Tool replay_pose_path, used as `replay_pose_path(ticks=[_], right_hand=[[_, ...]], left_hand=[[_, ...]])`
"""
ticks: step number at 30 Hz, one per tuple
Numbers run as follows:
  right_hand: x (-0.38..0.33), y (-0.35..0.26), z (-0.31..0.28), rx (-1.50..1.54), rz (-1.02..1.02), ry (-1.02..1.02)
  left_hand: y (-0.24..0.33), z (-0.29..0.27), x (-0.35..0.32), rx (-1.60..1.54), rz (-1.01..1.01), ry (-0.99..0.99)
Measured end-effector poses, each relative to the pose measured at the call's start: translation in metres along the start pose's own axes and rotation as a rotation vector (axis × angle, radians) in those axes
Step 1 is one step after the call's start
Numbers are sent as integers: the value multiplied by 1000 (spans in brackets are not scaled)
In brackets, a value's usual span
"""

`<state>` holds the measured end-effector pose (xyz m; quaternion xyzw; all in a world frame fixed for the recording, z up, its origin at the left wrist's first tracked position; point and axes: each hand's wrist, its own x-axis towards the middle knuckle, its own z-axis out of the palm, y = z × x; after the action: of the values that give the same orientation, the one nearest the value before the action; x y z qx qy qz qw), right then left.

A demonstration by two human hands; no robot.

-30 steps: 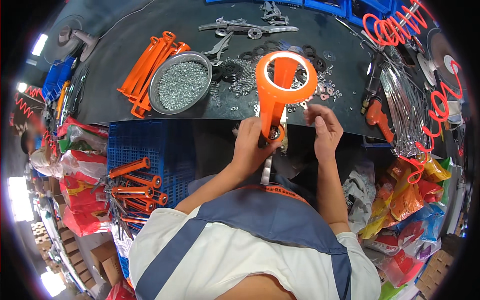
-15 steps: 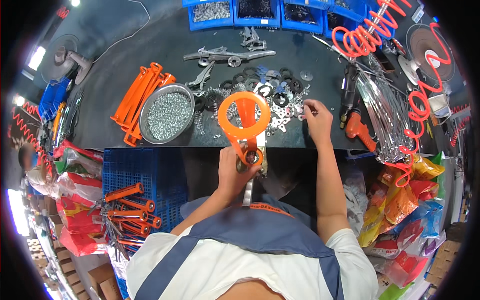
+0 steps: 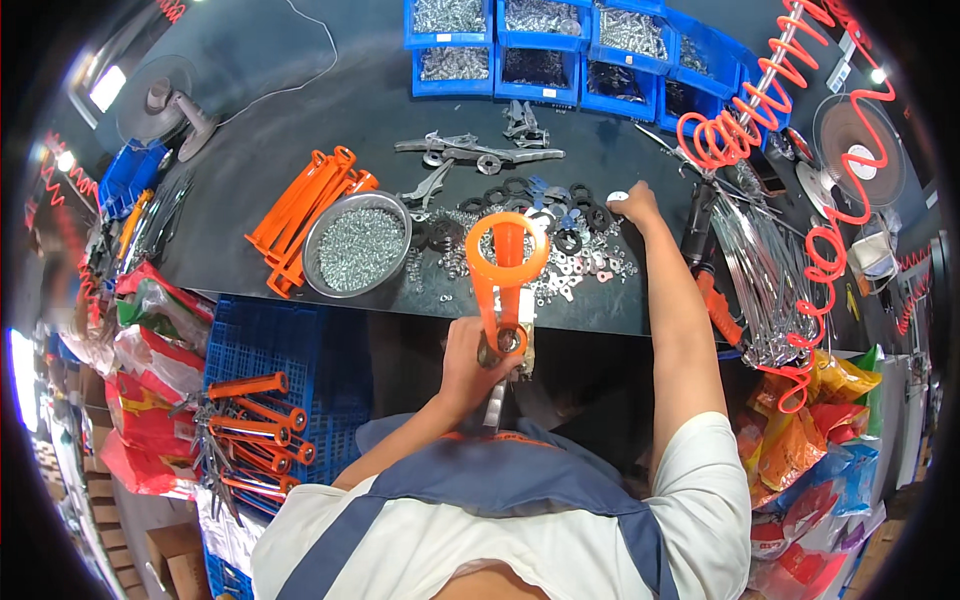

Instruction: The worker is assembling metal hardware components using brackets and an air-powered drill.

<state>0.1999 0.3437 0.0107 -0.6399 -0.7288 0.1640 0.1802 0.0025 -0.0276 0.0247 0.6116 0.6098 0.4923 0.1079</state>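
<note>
My left hand (image 3: 467, 368) is wrapped round the lower end of an orange tool frame (image 3: 508, 268), which stands up over the front edge of the workbench with its wide ring on top. A metal strip hangs below that hand. At the right of the parts pile, my right hand (image 3: 638, 205) has its fingers closed on a pale round washer (image 3: 618, 197). Left of this hand lie black rings (image 3: 568, 241) and small shiny metal parts (image 3: 572, 278), loosely heaped. A steel bowl (image 3: 311, 262) full of small fasteners sits further left.
Orange frames (image 3: 300, 215) lie beside the bowl. Grey metal levers (image 3: 470, 152) lie farther back, before blue bins (image 3: 450, 88). To the right are a power driver (image 3: 716, 300), long metal strips (image 3: 775, 270) and a coiled red hose (image 3: 715, 140). A blue crate (image 3: 335, 345) stands below the bench.
My right hand has reached farther back and closed on the round washer. The view has shifted, with the bench lower in the picture; my left hand keeps its hold on the orange frame.
</note>
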Motion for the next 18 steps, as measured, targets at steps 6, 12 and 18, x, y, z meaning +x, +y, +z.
replay_pose_path(ticks=[6, 12, 18], right_hand=[[-78, -18, -21, 846, 33, 52], [-265, -84, -37, 1149, 7, -339], [-298, -116, -2, 915, -67, -312]], left_hand=[[-8, 0, 0, 32, 41, 5], [-9, 2, 2, -9, 35, 18], [-10, 1, 0, -59, 39, 29]])
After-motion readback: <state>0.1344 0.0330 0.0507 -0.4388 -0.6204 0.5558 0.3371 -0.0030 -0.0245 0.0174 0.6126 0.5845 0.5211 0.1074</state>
